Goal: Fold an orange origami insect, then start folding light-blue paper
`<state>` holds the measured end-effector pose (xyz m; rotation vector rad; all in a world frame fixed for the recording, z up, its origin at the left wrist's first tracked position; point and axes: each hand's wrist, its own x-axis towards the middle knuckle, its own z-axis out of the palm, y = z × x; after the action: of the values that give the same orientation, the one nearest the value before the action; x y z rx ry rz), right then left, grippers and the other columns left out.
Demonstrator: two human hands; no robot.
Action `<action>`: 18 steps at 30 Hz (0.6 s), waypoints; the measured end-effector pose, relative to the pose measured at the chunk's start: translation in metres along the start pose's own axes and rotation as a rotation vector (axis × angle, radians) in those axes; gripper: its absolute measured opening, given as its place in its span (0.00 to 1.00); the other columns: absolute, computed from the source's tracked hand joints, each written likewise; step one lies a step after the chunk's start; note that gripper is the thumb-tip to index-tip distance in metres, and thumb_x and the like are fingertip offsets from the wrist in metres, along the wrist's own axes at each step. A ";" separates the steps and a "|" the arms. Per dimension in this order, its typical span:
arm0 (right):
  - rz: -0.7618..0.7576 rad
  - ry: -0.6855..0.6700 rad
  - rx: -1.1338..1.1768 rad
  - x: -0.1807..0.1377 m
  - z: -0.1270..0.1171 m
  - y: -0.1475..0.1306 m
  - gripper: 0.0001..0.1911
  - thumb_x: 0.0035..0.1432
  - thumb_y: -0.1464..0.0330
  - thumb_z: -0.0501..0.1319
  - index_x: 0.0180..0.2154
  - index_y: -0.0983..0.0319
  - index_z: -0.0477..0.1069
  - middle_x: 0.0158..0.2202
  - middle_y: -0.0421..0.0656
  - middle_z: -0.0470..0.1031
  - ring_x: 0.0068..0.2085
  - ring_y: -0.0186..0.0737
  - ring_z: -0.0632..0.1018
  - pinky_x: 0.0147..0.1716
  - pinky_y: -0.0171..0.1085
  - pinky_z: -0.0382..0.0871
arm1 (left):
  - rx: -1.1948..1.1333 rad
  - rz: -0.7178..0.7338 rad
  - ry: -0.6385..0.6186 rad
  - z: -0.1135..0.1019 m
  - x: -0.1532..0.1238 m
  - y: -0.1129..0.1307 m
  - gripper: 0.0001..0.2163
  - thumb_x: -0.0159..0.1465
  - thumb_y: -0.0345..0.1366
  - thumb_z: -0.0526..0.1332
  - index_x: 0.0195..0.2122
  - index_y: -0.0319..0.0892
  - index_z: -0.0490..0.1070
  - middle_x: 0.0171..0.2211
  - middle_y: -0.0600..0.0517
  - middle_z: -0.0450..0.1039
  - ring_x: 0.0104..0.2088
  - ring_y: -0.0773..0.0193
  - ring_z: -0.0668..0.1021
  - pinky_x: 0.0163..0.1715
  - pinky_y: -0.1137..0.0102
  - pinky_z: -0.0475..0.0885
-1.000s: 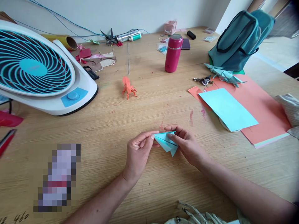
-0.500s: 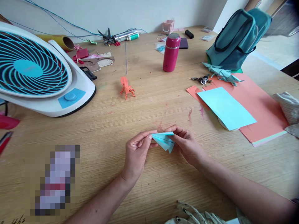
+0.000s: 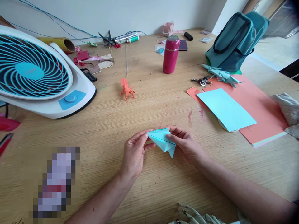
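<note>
A small folded light-blue paper (image 3: 161, 140) is held just above the wooden table (image 3: 98, 137), between both hands. My left hand (image 3: 135, 153) pinches its left tip with thumb and fingers. My right hand (image 3: 187, 146) grips its right side, fingers curled over the top edge. The fold's pointed end hangs down toward me.
A blue-and-white fan (image 3: 39, 77) stands at the left. An orange origami figure (image 3: 126, 88) and a pink bottle (image 3: 171, 55) sit mid-table. Light-blue sheet (image 3: 226, 109) lies on orange sheets (image 3: 261, 115) at the right, with a teal origami (image 3: 220, 74), keys (image 3: 201, 81) and a teal backpack (image 3: 235, 40).
The folded blue paper has tilted up, so more of its face shows. Both hands stay pinched on it in nearly the same place.
</note>
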<state>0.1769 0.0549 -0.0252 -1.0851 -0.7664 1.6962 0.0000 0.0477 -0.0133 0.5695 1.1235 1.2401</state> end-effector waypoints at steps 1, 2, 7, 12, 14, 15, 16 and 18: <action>-0.005 0.001 0.006 0.000 0.000 0.000 0.17 0.44 0.59 0.77 0.33 0.60 0.77 0.28 0.39 0.76 0.27 0.33 0.73 0.26 0.32 0.67 | -0.001 0.007 -0.005 0.000 0.000 0.000 0.10 0.52 0.39 0.74 0.33 0.41 0.84 0.36 0.49 0.81 0.35 0.66 0.79 0.28 0.76 0.79; -0.011 0.003 0.012 0.000 0.000 0.000 0.17 0.45 0.59 0.77 0.32 0.60 0.77 0.28 0.38 0.76 0.26 0.32 0.72 0.25 0.32 0.66 | -0.002 0.014 -0.013 0.000 0.000 -0.001 0.09 0.52 0.39 0.74 0.33 0.42 0.84 0.37 0.49 0.81 0.35 0.66 0.79 0.28 0.76 0.79; -0.024 0.011 0.013 -0.002 0.000 0.002 0.15 0.48 0.59 0.76 0.31 0.59 0.75 0.27 0.37 0.73 0.25 0.31 0.70 0.23 0.32 0.65 | 0.011 0.050 -0.058 0.001 0.000 -0.002 0.07 0.54 0.38 0.73 0.33 0.44 0.84 0.37 0.49 0.82 0.35 0.65 0.80 0.28 0.76 0.80; -0.051 0.008 0.003 -0.003 -0.001 0.002 0.14 0.50 0.59 0.74 0.32 0.59 0.75 0.26 0.37 0.72 0.25 0.31 0.68 0.23 0.31 0.63 | 0.045 0.070 -0.066 0.000 -0.002 -0.003 0.07 0.56 0.38 0.73 0.34 0.43 0.84 0.36 0.49 0.82 0.35 0.65 0.80 0.29 0.75 0.81; -0.057 0.005 0.002 -0.003 0.000 0.002 0.14 0.51 0.59 0.74 0.31 0.59 0.75 0.26 0.36 0.72 0.25 0.31 0.68 0.22 0.31 0.62 | 0.046 0.080 -0.067 -0.001 -0.002 -0.003 0.07 0.55 0.38 0.73 0.34 0.44 0.84 0.35 0.49 0.82 0.35 0.66 0.80 0.29 0.75 0.81; -0.060 0.005 0.002 -0.003 0.000 0.002 0.13 0.51 0.59 0.74 0.31 0.59 0.75 0.25 0.36 0.71 0.25 0.31 0.68 0.22 0.31 0.62 | 0.047 0.084 -0.066 -0.001 -0.002 -0.003 0.06 0.55 0.38 0.73 0.34 0.44 0.84 0.35 0.50 0.82 0.35 0.66 0.80 0.29 0.75 0.81; -0.062 0.005 0.001 -0.003 0.000 0.002 0.13 0.51 0.59 0.74 0.30 0.59 0.75 0.25 0.36 0.71 0.25 0.31 0.68 0.22 0.31 0.62 | 0.047 0.087 -0.066 -0.001 -0.002 -0.003 0.06 0.55 0.38 0.73 0.34 0.44 0.84 0.35 0.50 0.82 0.35 0.66 0.80 0.29 0.75 0.81; -0.069 0.010 -0.001 -0.003 0.000 0.002 0.13 0.50 0.60 0.74 0.30 0.59 0.75 0.25 0.36 0.71 0.25 0.31 0.68 0.22 0.31 0.62 | 0.051 0.090 -0.066 0.000 -0.001 -0.003 0.06 0.55 0.37 0.72 0.34 0.44 0.84 0.35 0.50 0.82 0.35 0.66 0.80 0.29 0.75 0.81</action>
<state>0.1766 0.0514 -0.0257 -1.0553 -0.7892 1.6312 0.0011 0.0457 -0.0157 0.7012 1.0864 1.2640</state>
